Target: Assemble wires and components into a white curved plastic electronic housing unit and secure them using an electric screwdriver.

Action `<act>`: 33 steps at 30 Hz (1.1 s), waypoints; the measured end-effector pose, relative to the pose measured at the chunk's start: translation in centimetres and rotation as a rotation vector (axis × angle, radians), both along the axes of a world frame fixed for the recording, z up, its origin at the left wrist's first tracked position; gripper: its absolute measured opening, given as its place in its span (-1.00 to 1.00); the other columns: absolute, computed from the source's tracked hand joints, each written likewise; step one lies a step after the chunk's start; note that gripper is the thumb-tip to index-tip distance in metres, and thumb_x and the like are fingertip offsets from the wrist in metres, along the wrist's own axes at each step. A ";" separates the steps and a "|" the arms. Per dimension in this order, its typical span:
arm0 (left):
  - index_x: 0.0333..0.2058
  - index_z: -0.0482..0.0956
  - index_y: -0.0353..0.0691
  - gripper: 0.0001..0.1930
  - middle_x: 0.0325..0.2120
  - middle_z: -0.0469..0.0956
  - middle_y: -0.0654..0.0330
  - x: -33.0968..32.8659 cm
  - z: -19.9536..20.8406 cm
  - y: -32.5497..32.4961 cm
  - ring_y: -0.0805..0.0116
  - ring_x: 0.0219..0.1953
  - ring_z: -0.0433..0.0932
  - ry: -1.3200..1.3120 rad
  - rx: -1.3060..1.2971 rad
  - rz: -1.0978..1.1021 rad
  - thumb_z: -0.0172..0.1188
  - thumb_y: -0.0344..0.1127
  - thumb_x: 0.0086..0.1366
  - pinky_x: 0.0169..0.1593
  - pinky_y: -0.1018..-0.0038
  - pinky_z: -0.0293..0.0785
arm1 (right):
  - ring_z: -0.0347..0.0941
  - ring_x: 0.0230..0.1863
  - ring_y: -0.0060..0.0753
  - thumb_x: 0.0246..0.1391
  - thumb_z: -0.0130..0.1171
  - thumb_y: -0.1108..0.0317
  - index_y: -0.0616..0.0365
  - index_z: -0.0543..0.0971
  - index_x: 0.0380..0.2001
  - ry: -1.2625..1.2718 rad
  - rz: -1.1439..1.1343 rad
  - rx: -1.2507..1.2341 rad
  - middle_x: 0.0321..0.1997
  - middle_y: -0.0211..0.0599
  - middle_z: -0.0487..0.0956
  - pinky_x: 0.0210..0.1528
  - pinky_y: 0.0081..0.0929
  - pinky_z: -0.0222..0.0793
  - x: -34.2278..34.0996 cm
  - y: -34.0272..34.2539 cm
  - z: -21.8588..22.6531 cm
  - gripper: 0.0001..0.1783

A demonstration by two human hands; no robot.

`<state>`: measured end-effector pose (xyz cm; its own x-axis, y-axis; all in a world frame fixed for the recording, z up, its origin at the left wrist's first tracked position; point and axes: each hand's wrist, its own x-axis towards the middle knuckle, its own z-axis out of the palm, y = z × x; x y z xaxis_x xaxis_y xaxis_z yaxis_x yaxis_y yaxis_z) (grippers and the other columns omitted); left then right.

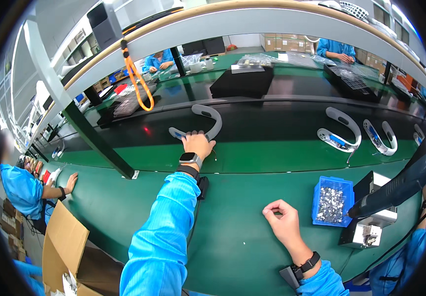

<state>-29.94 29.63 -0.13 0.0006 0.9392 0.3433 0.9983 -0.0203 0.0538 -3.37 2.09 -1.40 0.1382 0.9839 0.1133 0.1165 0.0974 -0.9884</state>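
Note:
My left hand (197, 145) reaches far across the bench, fingers closed over the near end of a curved grey-white C-shaped plastic part (212, 118). A blue piece shows inside that part beside my fingertips, and the part sits on the black belt. Over the green bench top, my right hand (284, 224) is curled, its thumb and forefinger pinched together. Anything between those fingertips is too small to make out. To the right of this hand stands a blue bin (315, 207) holding many small metal pieces (332, 200).
More curved parts (356, 130) (389, 138) lie along the belt at right. A black hand-held tool (395, 185) rests over a metal device (363, 234) beside the bin. An open cardboard box (67, 237) stands lower left. An orange strap (141, 89) hangs from the shelf; other people work nearby.

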 end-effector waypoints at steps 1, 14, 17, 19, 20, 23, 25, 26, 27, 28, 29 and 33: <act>-0.01 0.61 -0.18 -0.40 -0.07 0.59 0.02 0.6 0.3 0.0 -0.05 0.10 0.45 -0.002 -0.002 -0.011 0.35 0.10 0.06 0.28 -0.01 0.19 | 0.59 -0.31 -0.54 0.06 0.28 0.55 0.30 0.59 -0.41 -0.002 -0.011 -0.002 -0.37 -0.31 0.64 -0.24 -0.54 0.63 0.0 0.1 0.0 -0.95; -0.27 0.61 -0.30 -0.65 -0.48 0.65 -0.03 -1.0 6.2 -4.9 -0.02 -0.35 0.67 -0.223 -0.019 -0.450 0.28 -0.07 0.23 -0.23 0.15 0.53 | 0.59 -0.30 -0.57 0.08 0.30 0.49 0.25 0.60 -0.39 -0.059 0.038 -0.005 -0.36 -0.35 0.66 -0.24 -0.55 0.58 -0.8 -0.2 0.2 -0.93; -0.18 0.58 -0.32 -0.66 -0.51 0.63 0.22 -0.5 11.5 -8.5 0.48 -0.47 0.59 -0.790 -0.175 -0.483 0.12 -0.10 0.42 -0.36 0.47 0.48 | 0.60 -0.30 -0.57 0.09 0.30 0.48 0.25 0.60 -0.39 -0.077 0.033 0.020 -0.37 -0.34 0.66 -0.25 -0.55 0.58 -1.0 -0.7 0.3 -0.93; -0.15 0.57 -0.29 -0.66 -0.54 0.58 0.29 -0.1 12.7 -10.5 0.54 -0.51 0.54 -1.188 -0.176 -0.580 0.06 -0.09 0.46 -0.38 0.55 0.46 | 0.59 -0.30 -0.56 0.11 0.28 0.48 0.25 0.60 -0.36 0.050 0.015 0.087 -0.36 -0.36 0.64 -0.22 -0.57 0.56 -1.2 -1.3 0.4 -0.93; -0.15 0.57 -0.26 -0.66 -0.54 0.55 0.30 0.5 13.4 -12.5 0.55 -0.52 0.52 -1.310 -0.208 -0.522 0.04 -0.08 0.48 -0.37 0.56 0.48 | 0.58 -0.30 -0.54 0.14 0.26 0.50 0.26 0.57 -0.34 0.152 0.033 0.146 -0.35 -0.37 0.62 -0.21 -0.59 0.54 -1.2 -1.6 0.3 -0.93; -0.08 0.52 -0.30 -0.73 -0.46 0.58 0.21 3.8 14.5 -19.3 0.43 -0.45 0.59 -1.598 -0.336 -0.545 0.02 -0.22 0.46 -0.28 0.48 0.56 | 0.58 -0.30 -0.53 0.15 0.23 0.53 0.26 0.55 -0.32 0.235 -0.047 0.346 -0.35 -0.34 0.62 -0.21 -0.58 0.53 -0.4 -3.7 4.1 -0.95; -0.02 0.46 -0.31 -0.74 -0.41 0.59 0.14 4.9 14.0 -23.8 0.34 -0.41 0.61 -1.728 -0.395 -0.555 -0.01 -0.31 0.42 -0.23 0.43 0.59 | 0.57 -0.30 -0.54 0.15 0.22 0.56 0.24 0.53 -0.30 0.217 -0.070 0.459 -0.36 -0.33 0.61 -0.20 -0.57 0.51 -0.9 -5.1 6.9 -0.92; -0.02 0.42 -0.32 -0.74 -0.41 0.59 0.11 6.1 13.5 -25.9 0.32 -0.40 0.62 -1.768 -0.408 -0.595 -0.03 -0.34 0.40 -0.23 0.41 0.60 | 0.57 -0.31 -0.51 0.11 0.25 0.58 0.23 0.54 -0.32 0.200 -0.089 0.500 -0.37 -0.31 0.61 -0.21 -0.57 0.51 -0.6 -5.8 8.3 -0.91; -0.01 0.38 -0.32 -0.74 -0.40 0.59 0.09 6.8 12.8 -27.9 0.30 -0.40 0.62 -1.805 -0.420 -0.624 -0.05 -0.36 0.39 -0.23 0.40 0.61 | 0.58 -0.33 -0.48 0.07 0.27 0.60 0.23 0.55 -0.35 0.190 -0.101 0.534 -0.37 -0.28 0.62 -0.21 -0.56 0.50 -0.4 -6.3 9.4 -0.90; 0.00 0.29 -0.32 -0.75 -0.40 0.58 0.04 7.4 11.8 -29.4 0.27 -0.40 0.62 -1.802 -0.427 -0.709 -0.09 -0.40 0.39 -0.25 0.39 0.62 | 0.58 -0.33 -0.48 0.07 0.27 0.60 0.23 0.55 -0.35 0.170 -0.123 0.530 -0.37 -0.28 0.62 -0.21 -0.56 0.50 0.0 -6.8 10.4 -0.90; 0.01 0.25 -0.32 -0.76 -0.39 0.57 0.02 8.2 11.1 -31.0 0.29 -0.40 0.62 -1.773 -0.410 -0.788 -0.13 -0.44 0.40 -0.27 0.40 0.62 | 0.58 -0.35 -0.44 0.01 0.31 0.61 0.23 0.56 -0.38 -0.055 -0.134 0.669 -0.38 -0.26 0.63 -0.25 -0.55 0.50 0.7 -7.2 11.5 -0.87; 0.08 0.23 -0.36 -0.73 -0.27 0.55 0.02 10.1 10.1 -35.7 0.32 -0.31 0.62 -1.801 -0.533 -0.837 -0.18 -0.51 0.43 -0.19 0.40 0.63 | 0.59 -0.39 -0.30 -0.18 0.41 0.61 0.19 0.61 -0.45 -0.469 -0.127 0.889 -0.39 -0.24 0.64 -0.36 -0.48 0.49 1.1 -9.7 14.0 -0.81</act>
